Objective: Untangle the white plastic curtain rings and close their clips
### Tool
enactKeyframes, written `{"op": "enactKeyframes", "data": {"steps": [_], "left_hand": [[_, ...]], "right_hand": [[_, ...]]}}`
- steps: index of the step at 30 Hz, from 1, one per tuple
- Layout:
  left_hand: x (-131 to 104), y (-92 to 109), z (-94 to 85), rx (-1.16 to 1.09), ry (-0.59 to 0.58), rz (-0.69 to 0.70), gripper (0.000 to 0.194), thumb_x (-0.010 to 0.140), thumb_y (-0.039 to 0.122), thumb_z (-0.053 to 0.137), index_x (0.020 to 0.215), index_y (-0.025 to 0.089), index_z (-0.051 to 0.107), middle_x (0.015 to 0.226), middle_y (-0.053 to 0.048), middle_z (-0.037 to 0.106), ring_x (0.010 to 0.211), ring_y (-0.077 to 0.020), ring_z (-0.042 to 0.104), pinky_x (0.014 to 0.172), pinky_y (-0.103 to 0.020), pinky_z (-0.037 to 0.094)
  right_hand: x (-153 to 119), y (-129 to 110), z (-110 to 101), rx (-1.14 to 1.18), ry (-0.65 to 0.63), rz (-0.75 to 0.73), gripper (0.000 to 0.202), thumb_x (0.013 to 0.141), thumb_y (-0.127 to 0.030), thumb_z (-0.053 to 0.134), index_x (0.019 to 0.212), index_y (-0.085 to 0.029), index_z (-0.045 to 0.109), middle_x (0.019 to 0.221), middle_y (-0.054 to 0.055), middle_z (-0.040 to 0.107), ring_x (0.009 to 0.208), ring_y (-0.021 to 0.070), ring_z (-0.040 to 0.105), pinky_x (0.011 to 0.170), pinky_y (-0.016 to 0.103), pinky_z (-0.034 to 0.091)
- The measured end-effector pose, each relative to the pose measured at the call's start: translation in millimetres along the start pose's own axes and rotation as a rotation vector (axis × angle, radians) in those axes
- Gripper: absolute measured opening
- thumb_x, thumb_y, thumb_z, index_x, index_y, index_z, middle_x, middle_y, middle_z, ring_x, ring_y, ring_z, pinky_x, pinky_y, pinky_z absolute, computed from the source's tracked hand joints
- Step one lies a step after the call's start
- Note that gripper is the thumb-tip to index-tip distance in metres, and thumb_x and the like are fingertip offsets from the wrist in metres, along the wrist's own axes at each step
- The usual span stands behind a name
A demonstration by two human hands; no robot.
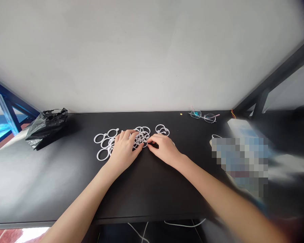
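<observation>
"So, what lies nearest?"

"White cables [184,225], below the near edge of a black table [152,189]. Bare forearms reach in over that edge from the left and the right."

"And the hands?"

"The left hand [125,148] is palm down over the white rings [141,138], near the middle of the table, fingers bent and thumb pointing right. Some rings are hidden under it, so I cannot tell whether it grasps one."

"The other?"

"The right hand [163,146] is just beside it, thumb and forefinger brought together at the right side of the pile, by the rim of a ring. Whether that rim is pinched, I cannot tell."

"Are all the rings in one heap?"

"Most overlap, spreading to the left of the left hand. A small overlapping group [164,132] lies apart, just beyond the right hand."

"What about the right side?"

"Pixelated items [239,162] that I cannot make out, with a pale box-like object [243,128] reaching farther back beside them."

"Farther off?"

"On the left, a crumpled black plastic bag [47,128]. Along the far side, right of the middle, a tiny yellow bit [181,114], then thin-framed glasses [205,117] with the lenses upright. Behind everything rises a pale wall [147,57], between a blue frame [11,98] on the left and a dark one [276,74] on the right."
</observation>
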State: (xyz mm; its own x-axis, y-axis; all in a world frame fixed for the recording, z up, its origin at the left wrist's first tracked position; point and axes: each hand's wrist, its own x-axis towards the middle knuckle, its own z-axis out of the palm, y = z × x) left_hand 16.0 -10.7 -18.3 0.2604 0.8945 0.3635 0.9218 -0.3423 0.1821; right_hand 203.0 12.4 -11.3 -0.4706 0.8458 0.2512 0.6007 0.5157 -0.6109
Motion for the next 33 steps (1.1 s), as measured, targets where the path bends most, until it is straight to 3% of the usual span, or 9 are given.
{"op": "enactKeyframes", "data": {"steps": [10,18,33], "left_hand": [[-1.1,1.9,-1.3,-0.076,-0.104,0.048,0.034,0.093,0.031,0.049,0.125,0.018,0.048,0.119,-0.012,0.059,0.107,-0.0305,0.056,0.092,-0.048,0.045],[-2.3,4.9,-2.8,-0.076,-0.174,0.083,0.033,0.095,0.028,0.046,0.126,0.017,0.047,0.122,-0.013,0.058,0.109,-0.0286,0.057,0.094,-0.046,0.044],[-3.5,3.3,0.1,-0.081,-0.146,0.08,0.033,0.095,0.029,0.046,0.127,0.02,0.047,0.12,-0.012,0.058,0.108,-0.0291,0.057,0.091,-0.046,0.046]], "right_hand": [[1.2,-0.1,0.1,-0.011,-0.049,-0.07,0.013,0.083,-0.007,0.061,0.074,-0.018,0.063,0.076,0.001,0.063,0.076,0.0153,0.056,0.068,0.027,0.043],[1.1,1.8,1.1,0.0,-0.047,-0.077,0.013,0.082,-0.005,0.06,0.079,-0.017,0.063,0.079,0.001,0.063,0.076,0.0153,0.056,0.069,0.027,0.043],[1.7,1.2,1.0,0.019,-0.045,-0.073,0.015,0.082,-0.003,0.059,0.079,-0.017,0.063,0.078,0.001,0.062,0.074,0.0146,0.055,0.067,0.026,0.043]]}}
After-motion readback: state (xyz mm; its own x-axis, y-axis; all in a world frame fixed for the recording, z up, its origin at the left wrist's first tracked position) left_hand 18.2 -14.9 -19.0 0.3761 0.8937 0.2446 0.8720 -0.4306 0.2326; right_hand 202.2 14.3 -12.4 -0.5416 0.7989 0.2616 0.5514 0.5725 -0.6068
